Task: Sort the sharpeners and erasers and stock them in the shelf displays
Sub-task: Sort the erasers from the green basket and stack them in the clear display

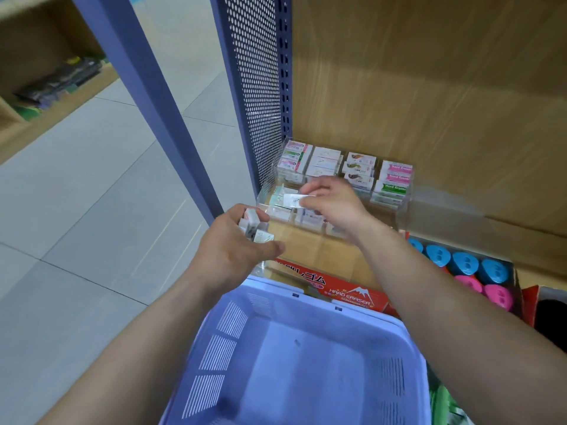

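right hand (331, 200) is pinching one white eraser (294, 200) between thumb and fingertips, holding it flat right over the front-left compartments of the clear display case (405, 207). can't tell if the eraser is touching anything in the case or just hanging above it. left hand (236, 250) is curled around a small bunch of boxed erasers (254, 229), palm facing in, just off the case's front-left corner. the back rows of the case are packed with sleeved erasers (325, 165), and the pink and green ones on the back right read "hard eraser" (395, 176). a few more sit in the front rows under the right hand, partly hidden by it. in front of the case lies a red box (352, 292) printed "hard eraser" with a little mountain on it. nearer than that is a lavender plastic basket (224, 348), under both forearms. to the right of the case is an open box of blue and pink round things that look like sharpeners (463, 262). left of the case runs the blue perforated shelf panel (254, 87), and behind the case is the wood-look backboard (429, 87).
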Available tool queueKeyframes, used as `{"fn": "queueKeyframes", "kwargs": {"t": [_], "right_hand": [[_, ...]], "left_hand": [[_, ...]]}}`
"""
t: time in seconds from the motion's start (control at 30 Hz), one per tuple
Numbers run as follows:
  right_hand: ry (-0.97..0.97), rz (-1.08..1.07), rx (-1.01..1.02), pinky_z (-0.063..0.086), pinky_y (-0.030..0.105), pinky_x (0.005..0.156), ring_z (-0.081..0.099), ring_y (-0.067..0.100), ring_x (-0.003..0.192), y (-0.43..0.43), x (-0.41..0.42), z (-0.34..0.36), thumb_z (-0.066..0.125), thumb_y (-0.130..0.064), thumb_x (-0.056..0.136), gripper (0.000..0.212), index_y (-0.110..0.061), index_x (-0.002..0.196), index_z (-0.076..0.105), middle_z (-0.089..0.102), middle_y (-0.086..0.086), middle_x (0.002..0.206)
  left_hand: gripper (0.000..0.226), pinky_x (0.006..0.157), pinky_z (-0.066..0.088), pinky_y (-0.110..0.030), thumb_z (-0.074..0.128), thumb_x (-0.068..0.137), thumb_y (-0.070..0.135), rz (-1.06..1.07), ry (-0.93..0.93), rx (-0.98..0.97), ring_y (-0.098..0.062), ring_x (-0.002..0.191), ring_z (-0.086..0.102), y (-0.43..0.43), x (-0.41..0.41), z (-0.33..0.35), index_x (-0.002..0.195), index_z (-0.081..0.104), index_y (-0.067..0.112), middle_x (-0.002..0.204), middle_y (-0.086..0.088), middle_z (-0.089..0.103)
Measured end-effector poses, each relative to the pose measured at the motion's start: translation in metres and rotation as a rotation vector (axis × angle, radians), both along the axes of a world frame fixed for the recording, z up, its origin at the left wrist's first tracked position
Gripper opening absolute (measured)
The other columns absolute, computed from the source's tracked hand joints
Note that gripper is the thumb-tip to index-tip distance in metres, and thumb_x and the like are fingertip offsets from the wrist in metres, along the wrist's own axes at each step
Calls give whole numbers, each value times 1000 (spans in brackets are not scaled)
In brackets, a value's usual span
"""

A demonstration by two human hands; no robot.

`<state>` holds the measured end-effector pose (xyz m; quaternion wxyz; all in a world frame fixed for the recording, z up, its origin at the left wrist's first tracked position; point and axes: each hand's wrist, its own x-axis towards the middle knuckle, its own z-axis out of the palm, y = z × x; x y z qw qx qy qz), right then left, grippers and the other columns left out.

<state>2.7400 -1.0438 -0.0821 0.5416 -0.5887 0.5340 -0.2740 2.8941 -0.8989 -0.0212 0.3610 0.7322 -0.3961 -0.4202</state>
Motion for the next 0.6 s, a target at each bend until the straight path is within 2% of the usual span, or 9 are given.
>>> {"fn": "queueKeyframes", "kwargs": {"t": [0.1, 0.23, 0.33, 0.47, 0.53, 0.6], "right_hand": [[204, 59, -164, 52, 24, 67, 67, 10, 74, -20, 24, -6, 83, -16, 77, 16, -23, 82, 69, 70, -6, 78], [385, 189, -330, 43, 21, 60, 61, 3, 74, -35, 47, -15, 81, -24, 81, 10, -24, 84, 71, 68, -12, 80], [490, 235, -377, 49, 25, 65, 62, 7, 78, -41, 59, -22, 75, -26, 85, 8, -28, 82, 69, 67, -13, 81], [727, 312, -422, 56, 31, 72, 65, 16, 82, -42, 64, -37, 68, -29, 90, 10, -29, 80, 66, 69, -9, 85], [701, 329, -432, 55, 32, 70, 65, 17, 81, -43, 61, -43, 60, -27, 93, 14, -29, 81, 67, 69, -8, 83], [535, 307, -375, 51, 32, 70, 65, 16, 83, -40, 56, -42, 55, -25, 96, 18, -29, 85, 69, 70, -10, 85]], "left_hand": [[37, 41, 40, -15, 89, 73, 19, 19, 8, -13, -16, 62, 53, -1, 6, 2, 99, 65, 25, 84, 2, 64], [36, 39, 38, -14, 88, 74, 15, 38, 51, -31, -7, 52, 52, -5, 10, 4, 100, 65, 23, 86, 4, 64], [36, 38, 36, -15, 89, 73, 15, 48, 60, -41, -6, 48, 51, -8, 11, 3, 99, 65, 23, 85, 2, 64], [36, 38, 36, -17, 89, 72, 17, 56, 52, -58, -7, 48, 51, -10, 11, 1, 97, 65, 24, 89, -3, 67], [37, 38, 37, -18, 90, 72, 19, 49, 37, -59, -9, 51, 52, -11, 11, 1, 98, 65, 26, 91, -5, 69], [39, 39, 37, -18, 91, 71, 20, 41, 55, -57, -14, 58, 53, -11, 10, 2, 99, 64, 26, 91, -6, 68]]}}
